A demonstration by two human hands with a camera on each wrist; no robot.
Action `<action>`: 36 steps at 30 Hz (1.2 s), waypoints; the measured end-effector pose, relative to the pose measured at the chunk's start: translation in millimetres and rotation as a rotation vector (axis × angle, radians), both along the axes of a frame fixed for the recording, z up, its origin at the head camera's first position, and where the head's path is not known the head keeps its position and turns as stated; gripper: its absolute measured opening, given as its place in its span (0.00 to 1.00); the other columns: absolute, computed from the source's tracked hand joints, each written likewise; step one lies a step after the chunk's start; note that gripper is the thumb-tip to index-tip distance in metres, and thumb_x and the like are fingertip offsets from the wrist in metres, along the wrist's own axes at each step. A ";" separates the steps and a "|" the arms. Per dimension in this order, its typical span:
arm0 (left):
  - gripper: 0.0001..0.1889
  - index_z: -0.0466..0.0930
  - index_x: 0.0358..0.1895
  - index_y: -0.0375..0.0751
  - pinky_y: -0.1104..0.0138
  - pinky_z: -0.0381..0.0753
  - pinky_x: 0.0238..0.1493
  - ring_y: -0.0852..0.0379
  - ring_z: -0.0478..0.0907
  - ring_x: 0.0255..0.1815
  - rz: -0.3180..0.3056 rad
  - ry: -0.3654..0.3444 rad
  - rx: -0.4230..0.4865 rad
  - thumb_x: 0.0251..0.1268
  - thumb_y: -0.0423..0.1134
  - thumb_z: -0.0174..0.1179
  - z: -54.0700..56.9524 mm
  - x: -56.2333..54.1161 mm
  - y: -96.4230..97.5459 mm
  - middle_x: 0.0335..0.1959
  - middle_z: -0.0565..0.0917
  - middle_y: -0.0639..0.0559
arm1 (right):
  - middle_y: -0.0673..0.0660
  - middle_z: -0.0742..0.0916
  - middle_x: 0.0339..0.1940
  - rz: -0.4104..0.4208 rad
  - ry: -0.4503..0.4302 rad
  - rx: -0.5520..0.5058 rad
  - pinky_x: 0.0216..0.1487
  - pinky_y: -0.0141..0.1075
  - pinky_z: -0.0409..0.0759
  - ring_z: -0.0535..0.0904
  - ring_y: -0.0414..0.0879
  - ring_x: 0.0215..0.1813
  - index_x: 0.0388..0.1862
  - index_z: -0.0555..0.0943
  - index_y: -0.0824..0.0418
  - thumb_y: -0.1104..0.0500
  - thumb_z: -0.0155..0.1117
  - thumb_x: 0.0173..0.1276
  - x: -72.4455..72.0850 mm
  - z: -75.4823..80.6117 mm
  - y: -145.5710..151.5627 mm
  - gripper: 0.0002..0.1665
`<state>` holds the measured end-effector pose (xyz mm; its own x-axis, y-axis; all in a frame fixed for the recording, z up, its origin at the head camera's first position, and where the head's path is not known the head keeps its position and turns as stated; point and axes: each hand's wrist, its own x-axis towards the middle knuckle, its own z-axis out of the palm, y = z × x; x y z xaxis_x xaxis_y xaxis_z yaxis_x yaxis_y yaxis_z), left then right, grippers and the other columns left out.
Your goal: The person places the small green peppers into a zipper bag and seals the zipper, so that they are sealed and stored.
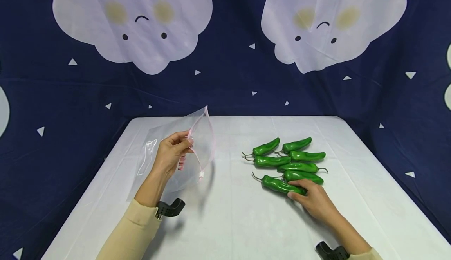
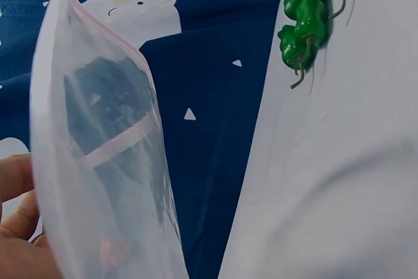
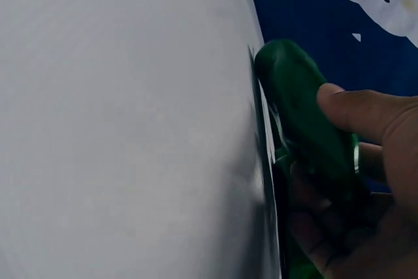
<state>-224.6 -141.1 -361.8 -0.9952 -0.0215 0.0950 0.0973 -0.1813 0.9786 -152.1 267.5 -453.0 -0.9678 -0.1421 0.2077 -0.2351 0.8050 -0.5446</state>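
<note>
My left hand (image 1: 168,154) pinches the rim of a clear zip bag (image 1: 149,150) and holds it up over the left part of the table. The bag's pink-edged mouth gapes toward the right, and a white slider (image 1: 201,174) sits low on that edge. At the right, my right hand (image 1: 314,199) grips the nearest green pepper (image 1: 278,184) by its stemless end, thumb on the near side. In the right wrist view the thumb presses on this pepper (image 3: 300,102) and the fingers curl beneath it, partly in shadow. Several more green peppers (image 1: 307,156) lie just behind.
A white cloth covers the table (image 1: 229,221). Behind it hangs a dark blue curtain (image 1: 232,76) with cloud faces and small white triangles. A black band with a camera mount (image 1: 170,208) is on the left wrist, and another (image 1: 331,252) on the right.
</note>
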 end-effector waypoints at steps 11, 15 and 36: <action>0.21 0.70 0.58 0.23 0.75 0.83 0.33 0.65 0.76 0.29 0.013 -0.008 -0.022 0.60 0.23 0.57 2.6 0.0 0.9 0.27 0.76 0.58 | 0.49 0.86 0.45 0.011 0.021 -0.034 0.43 0.38 0.77 0.80 0.49 0.50 0.49 0.82 0.51 0.50 0.69 0.58 -0.3 10.9 -3.1 0.19; 0.21 0.70 0.58 0.24 0.75 0.82 0.33 0.65 0.76 0.29 0.013 -0.008 -0.022 0.61 0.23 0.57 3.0 -0.3 0.9 0.27 0.76 0.59 | 0.48 0.86 0.45 0.025 0.037 -0.062 0.45 0.42 0.79 0.80 0.49 0.51 0.50 0.82 0.51 0.49 0.69 0.58 -3.3 17.5 -8.8 0.20; 0.22 0.69 0.59 0.23 0.75 0.83 0.32 0.65 0.77 0.28 0.006 -0.003 -0.014 0.60 0.22 0.56 4.2 -0.6 3.0 0.27 0.77 0.59 | 0.52 0.85 0.52 0.112 0.019 -0.212 0.50 0.44 0.79 0.78 0.50 0.56 0.52 0.81 0.48 0.47 0.66 0.62 -30.9 61.7 -40.4 0.20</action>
<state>-225.2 -138.1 -357.6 -0.9954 -0.0260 0.0925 0.0956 -0.1671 0.9813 -183.0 227.1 -391.3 -0.9441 -0.1995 0.2626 -0.3284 0.6417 -0.6931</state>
